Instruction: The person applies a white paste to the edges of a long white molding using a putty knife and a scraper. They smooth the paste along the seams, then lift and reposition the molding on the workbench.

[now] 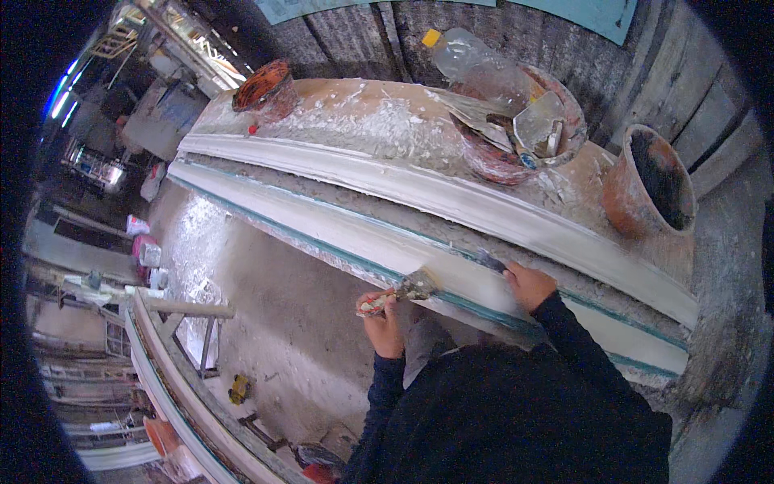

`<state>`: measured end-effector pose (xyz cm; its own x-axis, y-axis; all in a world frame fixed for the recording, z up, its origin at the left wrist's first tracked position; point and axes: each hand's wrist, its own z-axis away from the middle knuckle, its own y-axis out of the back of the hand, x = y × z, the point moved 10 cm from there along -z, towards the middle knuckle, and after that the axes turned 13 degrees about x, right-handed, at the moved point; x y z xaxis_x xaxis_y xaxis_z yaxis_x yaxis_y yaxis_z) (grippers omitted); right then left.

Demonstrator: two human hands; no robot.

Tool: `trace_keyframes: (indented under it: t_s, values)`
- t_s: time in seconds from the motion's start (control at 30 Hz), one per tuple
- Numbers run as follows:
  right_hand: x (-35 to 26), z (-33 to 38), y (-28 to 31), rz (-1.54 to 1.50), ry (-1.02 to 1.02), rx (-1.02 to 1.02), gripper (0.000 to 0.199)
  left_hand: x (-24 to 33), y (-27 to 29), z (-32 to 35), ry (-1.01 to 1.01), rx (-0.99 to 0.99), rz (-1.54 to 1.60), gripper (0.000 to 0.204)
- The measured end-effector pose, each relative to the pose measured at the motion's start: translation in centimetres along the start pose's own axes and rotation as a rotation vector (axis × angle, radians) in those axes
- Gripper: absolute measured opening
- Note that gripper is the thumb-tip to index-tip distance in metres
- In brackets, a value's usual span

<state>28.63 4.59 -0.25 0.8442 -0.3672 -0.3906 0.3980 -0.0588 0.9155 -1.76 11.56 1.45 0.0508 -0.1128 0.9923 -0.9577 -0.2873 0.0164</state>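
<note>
A long white strip [322,211] with teal edges runs across the bench in front of me, its surface looking smooth and wet. My left hand [384,327] is closed round the handle of a putty knife [418,285], whose plaster-smeared blade is at the strip's near edge. Over the far teal edge, my right hand [532,286] grips a small scraper [488,260] with a dark blade; its handle is mostly hidden in the fingers. Beyond lies a second white moulding [379,175], ridged along its length.
On the plaster-spattered bench [347,109] stand an orange bucket [278,101], a bowl [492,168] of tools with a clear bottle [470,55] behind it, and a terracotta-coloured bucket [625,198]. Another long mould [149,367] stands on a frame at lower left.
</note>
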Motion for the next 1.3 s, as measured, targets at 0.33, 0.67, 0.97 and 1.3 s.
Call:
trace_keyframes:
  t_s: [0.33,0.67,0.97,1.3]
  values:
    - [-2.2,-1.6,-1.1,-0.006,-0.072,0.022,0.030,-0.9,-1.8,-6.2,0.169,-0.415,0.083,0.023]
    - [-4.5,-1.2,-2.0,0.009,-0.220,0.110,0.035,0.2,-3.6,-10.0,0.159,-0.567,0.108,0.026]
    - [-1.9,0.4,0.3,0.107,-0.249,0.035,0.027,-0.1,-1.3,-11.6,0.184,-0.410,0.154,0.026]
    - [-8.8,-4.1,-2.1,0.165,-0.120,0.020,0.023,0.7,0.3,-12.1,0.183,-0.293,0.185,0.028]
